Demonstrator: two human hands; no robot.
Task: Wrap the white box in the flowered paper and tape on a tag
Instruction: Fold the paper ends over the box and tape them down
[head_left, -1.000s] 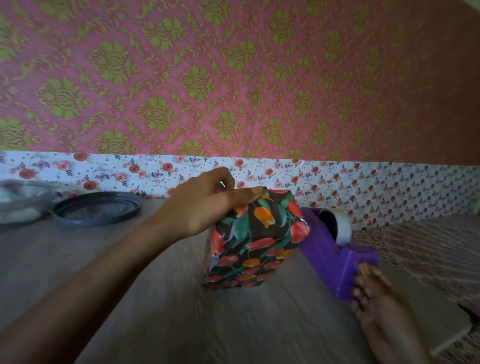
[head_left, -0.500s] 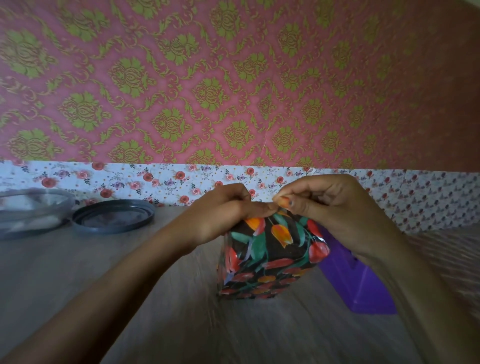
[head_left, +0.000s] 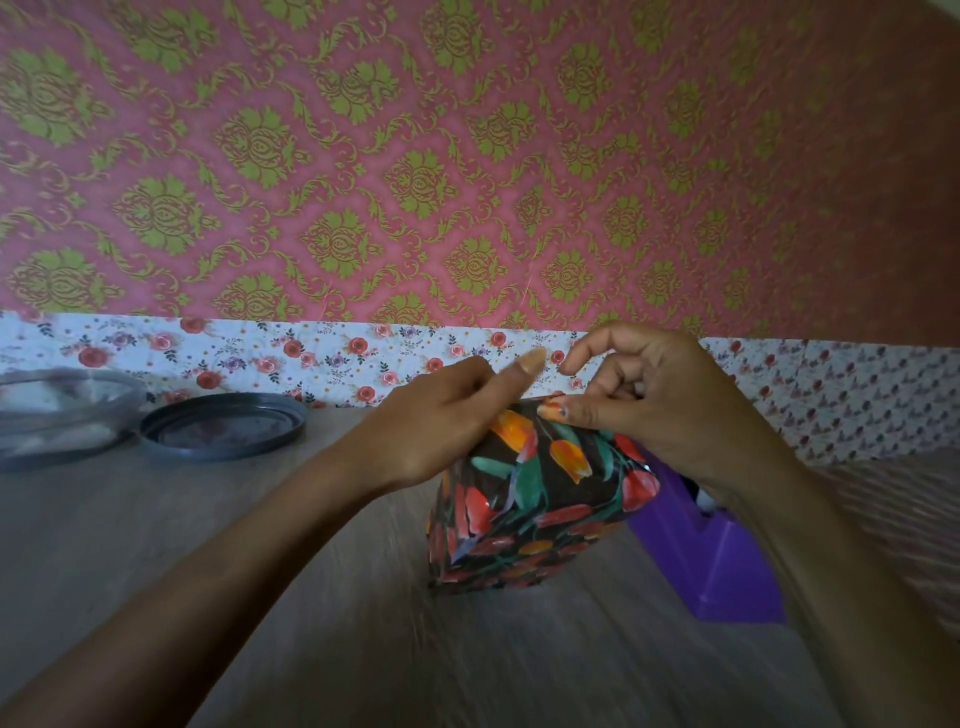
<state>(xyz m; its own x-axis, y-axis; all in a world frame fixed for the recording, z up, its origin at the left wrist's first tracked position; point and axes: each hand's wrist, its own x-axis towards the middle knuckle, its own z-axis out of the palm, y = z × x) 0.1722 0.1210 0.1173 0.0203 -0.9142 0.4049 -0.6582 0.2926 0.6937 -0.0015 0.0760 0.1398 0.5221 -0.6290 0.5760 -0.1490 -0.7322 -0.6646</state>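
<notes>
Box (head_left: 530, 499), already in flowered paper, stands on end beside the purple tape dispenser (head_left: 727, 561). My left hand (head_left: 431, 421) steadies its top, thumb lifted, fingers hidden; my right hand (head_left: 649, 405) pinches the top fold, probably to seat tape.

The flowered paper (head_left: 540, 499) before me is black with red and orange tulips and green leaves. My tape dispenser (head_left: 722, 566) is purple. The worktop (head_left: 156, 519) is grey wood-grain, the lid (head_left: 223, 426) dark grey. The wall (head_left: 467, 156) is pink with olive-green damask above a white, rose-sprigged border (head_left: 260, 358).
</notes>
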